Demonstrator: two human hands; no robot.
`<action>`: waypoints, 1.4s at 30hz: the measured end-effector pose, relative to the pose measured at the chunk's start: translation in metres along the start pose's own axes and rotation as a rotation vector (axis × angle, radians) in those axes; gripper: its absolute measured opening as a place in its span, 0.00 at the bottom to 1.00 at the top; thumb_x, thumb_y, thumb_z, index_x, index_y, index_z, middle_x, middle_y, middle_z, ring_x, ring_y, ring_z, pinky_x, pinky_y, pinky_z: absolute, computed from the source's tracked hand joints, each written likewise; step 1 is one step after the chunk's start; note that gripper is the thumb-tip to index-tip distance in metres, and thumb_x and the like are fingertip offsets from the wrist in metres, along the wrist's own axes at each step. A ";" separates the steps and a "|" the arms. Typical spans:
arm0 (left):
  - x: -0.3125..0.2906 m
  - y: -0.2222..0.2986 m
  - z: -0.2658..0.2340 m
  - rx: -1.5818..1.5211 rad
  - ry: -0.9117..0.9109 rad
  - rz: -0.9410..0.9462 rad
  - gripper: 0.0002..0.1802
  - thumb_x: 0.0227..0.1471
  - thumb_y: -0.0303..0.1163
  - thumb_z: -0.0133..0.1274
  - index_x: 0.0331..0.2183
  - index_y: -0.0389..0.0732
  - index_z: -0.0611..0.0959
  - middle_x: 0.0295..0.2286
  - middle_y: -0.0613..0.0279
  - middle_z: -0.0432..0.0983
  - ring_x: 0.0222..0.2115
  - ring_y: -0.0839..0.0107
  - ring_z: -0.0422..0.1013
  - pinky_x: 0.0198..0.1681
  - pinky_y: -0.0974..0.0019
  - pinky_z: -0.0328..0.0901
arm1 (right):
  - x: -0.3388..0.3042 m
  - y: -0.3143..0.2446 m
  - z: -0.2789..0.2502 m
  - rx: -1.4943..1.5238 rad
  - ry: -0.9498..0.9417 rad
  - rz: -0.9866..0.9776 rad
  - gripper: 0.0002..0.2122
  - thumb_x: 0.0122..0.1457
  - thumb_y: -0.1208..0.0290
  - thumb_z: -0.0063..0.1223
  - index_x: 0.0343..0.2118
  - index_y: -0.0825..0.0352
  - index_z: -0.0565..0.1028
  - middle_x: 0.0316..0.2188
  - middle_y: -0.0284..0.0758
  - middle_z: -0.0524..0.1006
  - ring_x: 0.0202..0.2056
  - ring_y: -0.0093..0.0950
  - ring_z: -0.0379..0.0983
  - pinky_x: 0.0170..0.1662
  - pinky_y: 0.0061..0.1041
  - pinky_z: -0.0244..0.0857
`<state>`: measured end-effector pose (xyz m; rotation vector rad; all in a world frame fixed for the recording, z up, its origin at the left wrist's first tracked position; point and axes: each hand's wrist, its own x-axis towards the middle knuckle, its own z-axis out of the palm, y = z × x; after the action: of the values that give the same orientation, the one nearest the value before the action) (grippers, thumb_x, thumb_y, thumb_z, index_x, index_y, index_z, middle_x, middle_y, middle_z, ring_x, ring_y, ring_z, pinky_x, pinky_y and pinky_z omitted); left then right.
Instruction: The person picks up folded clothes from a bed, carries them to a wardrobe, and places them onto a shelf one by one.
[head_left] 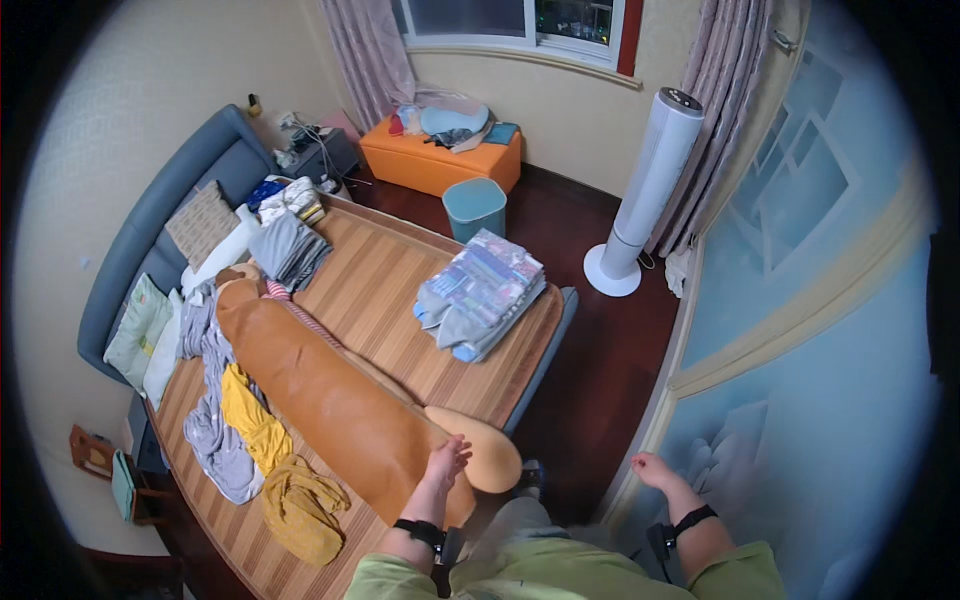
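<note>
Across the slatted bed (375, 262) stretches a long brown leather-look sheet (320, 390), its near end close to the person, a rounded tan cushion (488, 455) at its right edge. Farther up, a folded fabric stack (490, 280); to the left, a crumpled yellow cloth (255, 418). Now the left hand (450, 457), over that near end: fingers loosely spread, nothing visibly held. Right hand (653, 469) well apart, fingers curled, grip impossible to tell. Looks like a lull between grips; handling the sheet calls for both hands on its edge.
</note>
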<state>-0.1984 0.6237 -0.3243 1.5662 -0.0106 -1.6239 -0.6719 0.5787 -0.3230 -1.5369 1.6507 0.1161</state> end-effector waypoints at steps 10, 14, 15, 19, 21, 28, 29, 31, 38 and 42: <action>0.130 0.151 0.225 0.033 -0.031 0.087 0.15 0.52 0.41 0.48 0.41 0.45 0.73 0.33 0.64 0.74 0.31 0.70 0.71 0.35 0.68 0.63 | 0.188 0.012 -0.239 0.146 0.034 0.012 0.13 0.54 0.67 0.47 0.41 0.66 0.73 0.36 0.41 0.76 0.39 0.33 0.72 0.43 0.27 0.64; 0.189 0.165 0.287 -0.054 0.052 0.041 0.13 0.53 0.39 0.46 0.40 0.45 0.73 0.31 0.64 0.74 0.31 0.69 0.71 0.32 0.67 0.63 | 0.290 0.016 -0.332 0.046 -0.008 0.018 0.14 0.54 0.64 0.48 0.41 0.65 0.74 0.39 0.40 0.75 0.42 0.36 0.71 0.45 0.31 0.64; 0.198 0.168 0.306 -0.075 0.056 0.055 0.13 0.53 0.39 0.46 0.40 0.45 0.73 0.31 0.64 0.74 0.31 0.69 0.71 0.32 0.67 0.63 | 0.316 0.009 -0.361 0.035 -0.012 0.011 0.14 0.54 0.64 0.48 0.41 0.64 0.74 0.39 0.40 0.75 0.42 0.35 0.71 0.45 0.30 0.64; 0.216 0.193 0.362 -0.173 0.112 -0.013 0.11 0.57 0.37 0.41 0.41 0.45 0.72 0.32 0.63 0.73 0.31 0.66 0.70 0.32 0.64 0.64 | 0.409 -0.038 -0.443 -0.049 -0.007 -0.074 0.13 0.54 0.64 0.49 0.40 0.64 0.74 0.38 0.39 0.75 0.41 0.33 0.71 0.45 0.29 0.64; 0.223 0.212 0.380 -0.185 0.131 0.040 0.12 0.57 0.37 0.41 0.41 0.44 0.71 0.32 0.64 0.73 0.31 0.66 0.70 0.32 0.64 0.64 | 0.458 -0.070 -0.468 -0.074 -0.005 -0.147 0.13 0.53 0.65 0.49 0.39 0.64 0.75 0.37 0.39 0.76 0.40 0.31 0.72 0.44 0.28 0.65; 0.275 0.251 0.373 -0.395 0.285 0.147 0.12 0.54 0.35 0.44 0.41 0.44 0.73 0.30 0.65 0.73 0.28 0.68 0.70 0.27 0.66 0.63 | 0.601 -0.208 -0.485 -0.112 -0.252 -0.365 0.14 0.54 0.65 0.47 0.40 0.67 0.74 0.37 0.44 0.76 0.41 0.35 0.72 0.45 0.28 0.64; 0.281 0.258 0.365 -0.427 0.363 0.080 0.12 0.54 0.36 0.45 0.41 0.44 0.73 0.29 0.65 0.73 0.27 0.68 0.70 0.26 0.66 0.63 | 0.614 -0.224 -0.482 -0.127 -0.269 -0.431 0.14 0.54 0.65 0.47 0.40 0.67 0.74 0.37 0.43 0.76 0.41 0.35 0.72 0.45 0.28 0.64; 0.295 0.269 0.370 -0.453 0.444 0.006 0.13 0.52 0.37 0.48 0.40 0.44 0.73 0.29 0.65 0.73 0.28 0.68 0.70 0.27 0.67 0.63 | 0.625 -0.263 -0.490 -0.187 -0.308 -0.465 0.14 0.54 0.65 0.46 0.40 0.66 0.74 0.37 0.43 0.76 0.41 0.35 0.72 0.44 0.29 0.64; 0.308 0.359 0.416 -0.570 0.382 0.177 0.17 0.53 0.38 0.46 0.44 0.43 0.72 0.36 0.61 0.74 0.33 0.68 0.71 0.34 0.67 0.64 | 0.727 -0.364 -0.498 -0.258 -0.419 -0.425 0.13 0.53 0.65 0.48 0.38 0.66 0.75 0.37 0.41 0.76 0.41 0.34 0.72 0.45 0.30 0.65; 0.324 0.380 0.405 -0.652 0.463 0.221 0.17 0.53 0.37 0.45 0.44 0.42 0.71 0.37 0.60 0.73 0.33 0.67 0.71 0.33 0.68 0.64 | 0.816 -0.412 -0.461 -0.226 -0.496 -0.500 0.13 0.53 0.65 0.49 0.38 0.65 0.76 0.35 0.40 0.77 0.39 0.33 0.73 0.43 0.29 0.66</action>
<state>-0.2711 -0.0145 -0.2944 1.3210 0.5221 -0.9261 -0.4552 -0.4211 -0.3485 -1.8625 0.8633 0.3889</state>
